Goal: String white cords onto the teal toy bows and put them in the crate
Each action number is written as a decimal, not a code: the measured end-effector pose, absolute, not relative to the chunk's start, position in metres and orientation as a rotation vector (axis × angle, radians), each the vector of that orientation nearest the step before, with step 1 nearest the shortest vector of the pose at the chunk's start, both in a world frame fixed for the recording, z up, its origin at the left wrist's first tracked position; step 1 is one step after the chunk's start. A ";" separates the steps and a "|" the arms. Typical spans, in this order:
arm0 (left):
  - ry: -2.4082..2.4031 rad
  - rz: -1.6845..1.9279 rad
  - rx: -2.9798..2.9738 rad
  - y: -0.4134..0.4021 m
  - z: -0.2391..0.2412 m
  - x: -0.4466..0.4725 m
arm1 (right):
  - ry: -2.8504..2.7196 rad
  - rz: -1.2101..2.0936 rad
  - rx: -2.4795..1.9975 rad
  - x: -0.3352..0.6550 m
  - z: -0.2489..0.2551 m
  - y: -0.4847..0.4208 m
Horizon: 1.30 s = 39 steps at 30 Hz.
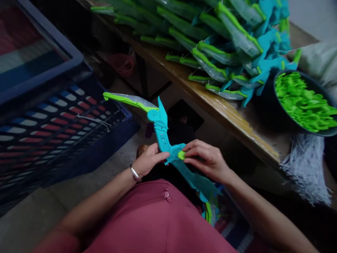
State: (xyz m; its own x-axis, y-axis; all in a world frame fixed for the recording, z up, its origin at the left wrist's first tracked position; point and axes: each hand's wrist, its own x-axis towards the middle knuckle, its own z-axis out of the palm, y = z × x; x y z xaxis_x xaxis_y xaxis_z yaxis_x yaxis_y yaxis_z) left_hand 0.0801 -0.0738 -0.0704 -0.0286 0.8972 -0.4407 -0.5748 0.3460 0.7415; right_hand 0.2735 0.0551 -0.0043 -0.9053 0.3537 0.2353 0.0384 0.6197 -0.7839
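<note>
A teal plastic toy bow (162,135) with a green and grey tip stretches from upper left down toward my lap. My left hand (148,161), with a metal bracelet at the wrist, pinches the bow's middle from the left. My right hand (207,159) is closed on a small green plastic piece (181,155) and presses it against the bow's centre. The bow's lower limb runs under my right wrist and is partly hidden.
A wooden bench (210,102) at upper right carries a heap of finished teal and green bows (223,42). A dark bowl (273,105) of green pieces (302,102) stands at the right. A blue crate (65,140) lies at left; pale fringed cords (306,168) hang at right.
</note>
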 end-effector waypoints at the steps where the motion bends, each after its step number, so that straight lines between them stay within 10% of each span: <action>1: 1.048 1.223 0.393 -0.075 -0.072 0.080 | -2.485 1.172 -0.255 0.270 -0.015 0.047; 39: 1.063 1.230 0.324 -0.071 -0.109 0.102 | -2.595 0.907 0.011 0.264 -0.074 0.056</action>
